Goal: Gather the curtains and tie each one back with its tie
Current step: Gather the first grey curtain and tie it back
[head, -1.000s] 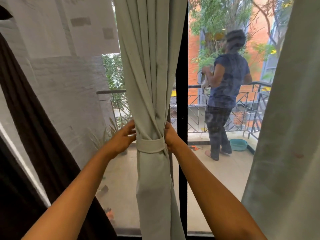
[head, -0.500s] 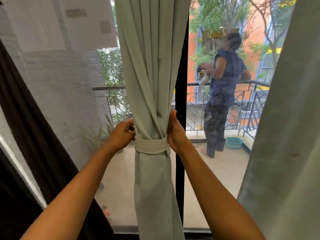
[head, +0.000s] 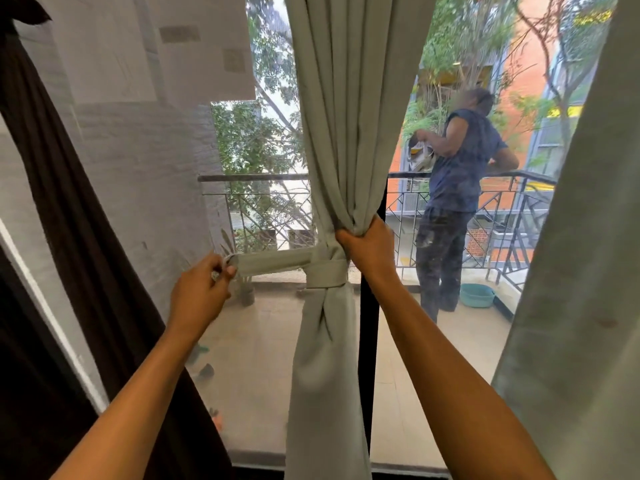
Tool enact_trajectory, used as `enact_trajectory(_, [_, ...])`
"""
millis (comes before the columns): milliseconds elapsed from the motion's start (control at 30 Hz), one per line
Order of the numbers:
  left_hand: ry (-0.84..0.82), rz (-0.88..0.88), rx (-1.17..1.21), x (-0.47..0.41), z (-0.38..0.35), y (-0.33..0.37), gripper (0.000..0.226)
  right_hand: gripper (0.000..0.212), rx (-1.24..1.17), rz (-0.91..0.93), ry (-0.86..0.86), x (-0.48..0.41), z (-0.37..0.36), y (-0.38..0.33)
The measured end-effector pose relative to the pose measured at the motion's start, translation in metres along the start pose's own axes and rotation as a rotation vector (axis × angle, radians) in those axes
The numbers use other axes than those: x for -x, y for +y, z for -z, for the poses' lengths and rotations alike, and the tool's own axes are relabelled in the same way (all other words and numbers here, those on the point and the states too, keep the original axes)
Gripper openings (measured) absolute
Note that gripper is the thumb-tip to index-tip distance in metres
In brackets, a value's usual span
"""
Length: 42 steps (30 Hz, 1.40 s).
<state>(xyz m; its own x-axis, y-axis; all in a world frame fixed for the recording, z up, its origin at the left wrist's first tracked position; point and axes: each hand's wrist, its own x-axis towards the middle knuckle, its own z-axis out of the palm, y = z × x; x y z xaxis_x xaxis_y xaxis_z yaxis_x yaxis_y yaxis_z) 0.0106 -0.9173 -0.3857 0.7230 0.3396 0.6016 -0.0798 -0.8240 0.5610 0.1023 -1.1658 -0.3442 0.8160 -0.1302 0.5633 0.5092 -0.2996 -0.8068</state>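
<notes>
A pale green curtain (head: 349,98) hangs gathered in the middle of the window, cinched at the waist by a matching fabric tie (head: 327,271). One end of the tie (head: 273,263) stretches out level to the left, and my left hand (head: 202,289) pinches its tip. My right hand (head: 369,247) grips the bunched curtain folds just above the tie. A second pale curtain (head: 581,271) hangs loose along the right edge.
A dark brown curtain (head: 69,220) hangs at the left. Behind the glass a black door frame post (head: 369,341) runs down. On the balcony a person (head: 457,195) stands at the railing (head: 505,216), with a teal basin (head: 476,295) on the floor.
My left hand has drawn the tie's end out to the left, away from the curtain. My right hand has shifted up onto the folds above the tie.
</notes>
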Motion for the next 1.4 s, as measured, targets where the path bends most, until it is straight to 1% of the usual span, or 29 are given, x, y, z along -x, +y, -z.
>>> enact_trajectory(100, [0.071,0.008,0.085,0.031,-0.001,-0.004,0.022,0.038,0.204,0.100,0.069,0.011,-0.015,-0.010])
enact_trajectory(200, [0.064,-0.164,0.193,0.063,-0.002,0.015,0.023,0.039,0.274,0.180,0.083,0.019,-0.025,-0.018])
enact_trajectory(233, [0.043,-0.217,0.201,0.069,-0.002,0.023,0.023,0.041,0.279,0.183,0.058,0.019,-0.024,-0.021])
enact_trajectory(300, [0.018,-0.288,0.210,0.070,-0.001,0.039,0.024,0.051,0.276,0.159,-0.086,0.015,-0.019,-0.025])
enact_trajectory(333, [0.020,-0.328,0.202,0.068,-0.001,0.046,0.024,0.059,0.220,0.116,-0.207,0.013,-0.014,-0.026])
enact_trajectory(367, [0.024,-0.365,0.179,0.066,-0.003,0.054,0.022,0.068,0.100,0.046,-0.352,0.014,-0.008,-0.026])
enact_trajectory(400, [0.026,-0.394,0.151,0.065,-0.006,0.061,0.019,0.073,-0.077,-0.037,-0.488,0.017,-0.001,-0.026])
enact_trajectory(433, [0.024,-0.414,0.126,0.065,-0.011,0.068,0.016,0.074,-0.264,-0.107,-0.586,0.022,0.005,-0.024])
enact_trajectory(467, [0.024,-0.424,0.108,0.066,-0.016,0.074,0.014,0.070,-0.429,-0.150,-0.634,0.028,0.011,-0.019])
enact_trajectory(500, [0.027,-0.425,0.106,0.068,-0.022,0.079,0.013,0.061,-0.576,-0.164,-0.637,0.037,0.016,-0.011])
enact_trajectory(567, [0.044,-0.395,0.162,0.072,-0.031,0.088,0.013,0.040,-0.835,-0.146,-0.587,0.058,0.018,0.006])
enact_trajectory(600, [0.050,-0.365,0.211,0.074,-0.034,0.091,0.014,0.036,-0.897,-0.130,-0.564,0.070,0.018,0.015])
enact_trajectory(633, [0.048,-0.331,0.258,0.075,-0.037,0.092,0.014,0.036,-0.876,-0.094,-0.549,0.081,0.018,0.023])
enact_trajectory(700, [0.026,-0.284,0.330,0.078,-0.040,0.091,0.014,0.040,-0.643,0.042,-0.557,0.091,0.021,0.038])
enact_trajectory(733, [0.006,-0.263,0.378,0.078,-0.041,0.091,0.012,0.047,-0.509,0.121,-0.585,0.092,0.023,0.042])
enact_trajectory(800, [-0.044,-0.199,0.505,0.075,-0.042,0.091,0.006,0.067,-0.281,0.248,-0.613,0.088,0.026,0.045])
enact_trajectory(833, [-0.075,-0.171,0.549,0.072,-0.042,0.092,0.004,0.075,-0.202,0.304,-0.592,0.086,0.026,0.045])
enact_trajectory(867, [-0.107,-0.155,0.566,0.070,-0.041,0.094,0.008,0.077,-0.156,0.353,-0.557,0.085,0.024,0.044])
enact_trajectory(933, [-0.196,-0.143,0.590,0.065,-0.038,0.096,0.015,0.072,-0.155,0.395,-0.467,0.087,0.019,0.044])
enact_trajectory(1033, [-0.327,-0.077,0.722,0.056,-0.030,0.092,0.009,0.047,-0.231,0.357,-0.358,0.086,0.015,0.043])
enact_trajectory(1067, [-0.323,-0.040,0.741,0.052,-0.027,0.089,0.012,0.038,-0.250,0.332,-0.359,0.084,0.015,0.044])
enact_trajectory(1133, [-0.217,0.024,0.725,0.043,-0.023,0.083,0.022,0.020,-0.249,0.275,-0.389,0.080,0.016,0.047])
enact_trajectory(1167, [-0.151,0.025,0.682,0.036,-0.023,0.081,0.034,0.019,-0.238,0.250,-0.389,0.079,0.016,0.048])
enact_trajectory(1200, [-0.117,0.008,0.629,0.029,-0.022,0.082,0.051,0.019,-0.230,0.231,-0.379,0.079,0.015,0.049])
enact_trajectory(1233, [-0.126,-0.014,0.596,0.021,-0.023,0.086,0.071,0.018,-0.225,0.219,-0.366,0.080,0.013,0.047])
enact_trajectory(1300, [-0.219,-0.025,0.568,0.002,-0.029,0.098,0.103,0.013,-0.237,0.220,-0.343,0.083,0.009,0.041])
enact_trajectory(1367, [-0.274,0.002,0.522,-0.014,-0.042,0.111,0.116,0.013,-0.254,0.213,-0.322,0.087,0.004,0.036])
enact_trajectory(1400, [-0.265,0.012,0.485,-0.018,-0.047,0.114,0.116,0.015,-0.250,0.197,-0.302,0.090,0.002,0.034])
